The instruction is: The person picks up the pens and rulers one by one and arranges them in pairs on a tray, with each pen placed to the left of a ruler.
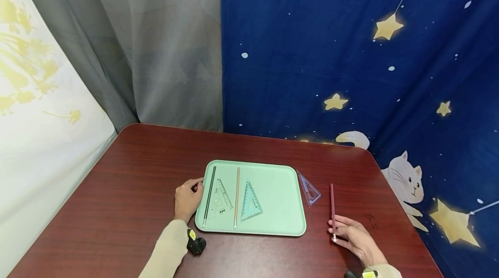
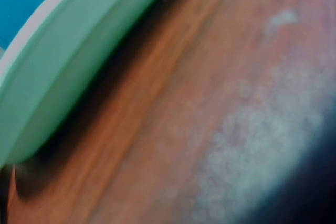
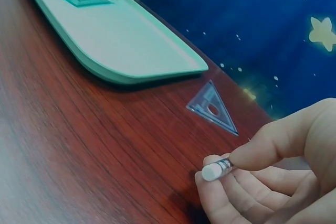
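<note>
My right hand (image 1: 356, 240) pinches a dark pink pencil (image 1: 332, 204) near its eraser end, to the right of the tray. In the right wrist view the thumb and fingers hold it just by the metal band, with the white eraser (image 3: 212, 171) facing the camera. At the left rim of a light green tray (image 1: 278, 200), my left hand (image 1: 187, 199) grips the edge with bent fingers. On the tray lie a black pencil (image 1: 209, 195), a clear set square (image 1: 221, 198), a light wood-coloured pencil (image 1: 236, 198) and a teal set square (image 1: 251, 204).
A purple-tinted set square (image 1: 309, 190) lies on the dark red-brown table (image 1: 156, 165), between the tray and the pink pencil. Behind the table hang a grey curtain (image 1: 175, 53) and a blue one with stars (image 1: 292, 53). A white cloth (image 1: 43, 139) hangs at the left.
</note>
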`<state>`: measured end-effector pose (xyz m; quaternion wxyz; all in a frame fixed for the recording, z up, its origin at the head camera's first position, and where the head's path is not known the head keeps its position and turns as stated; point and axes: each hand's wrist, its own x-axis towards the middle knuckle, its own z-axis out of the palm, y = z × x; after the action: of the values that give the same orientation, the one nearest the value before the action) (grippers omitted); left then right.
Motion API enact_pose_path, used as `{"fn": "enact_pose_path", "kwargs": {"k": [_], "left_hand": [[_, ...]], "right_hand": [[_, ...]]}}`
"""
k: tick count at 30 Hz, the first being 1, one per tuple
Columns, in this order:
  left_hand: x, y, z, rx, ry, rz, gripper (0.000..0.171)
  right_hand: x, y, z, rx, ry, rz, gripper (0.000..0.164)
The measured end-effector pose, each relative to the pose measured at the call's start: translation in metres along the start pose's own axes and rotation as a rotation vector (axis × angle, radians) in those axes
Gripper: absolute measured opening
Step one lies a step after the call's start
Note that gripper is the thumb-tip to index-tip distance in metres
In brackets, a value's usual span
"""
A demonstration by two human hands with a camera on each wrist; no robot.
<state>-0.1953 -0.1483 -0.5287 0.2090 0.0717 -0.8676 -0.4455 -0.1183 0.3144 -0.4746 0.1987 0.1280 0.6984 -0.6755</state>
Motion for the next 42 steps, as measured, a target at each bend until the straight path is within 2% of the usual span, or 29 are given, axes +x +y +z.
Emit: {"fn": "enact_pose_path", "kwargs": {"k": [19,27,42], "left_hand": [[0.0,-0.001,0.001,0.003,0.004,0.009,0.023],[-0.001,-0.001,0.0,-0.001,0.002,0.011,0.023],[-0.002,-0.001,0.0,-0.016,-0.009,0.002,0.023]], "right_hand": [[0.006,-0.005,0.035,0.006,-0.139,-0.061,0.07],[0.011,-0.009,0.052,0.005,-0.131,-0.062,0.07],[0.026,-0.019,0.086,0.01,-0.182,-0.089,0.067]]}}
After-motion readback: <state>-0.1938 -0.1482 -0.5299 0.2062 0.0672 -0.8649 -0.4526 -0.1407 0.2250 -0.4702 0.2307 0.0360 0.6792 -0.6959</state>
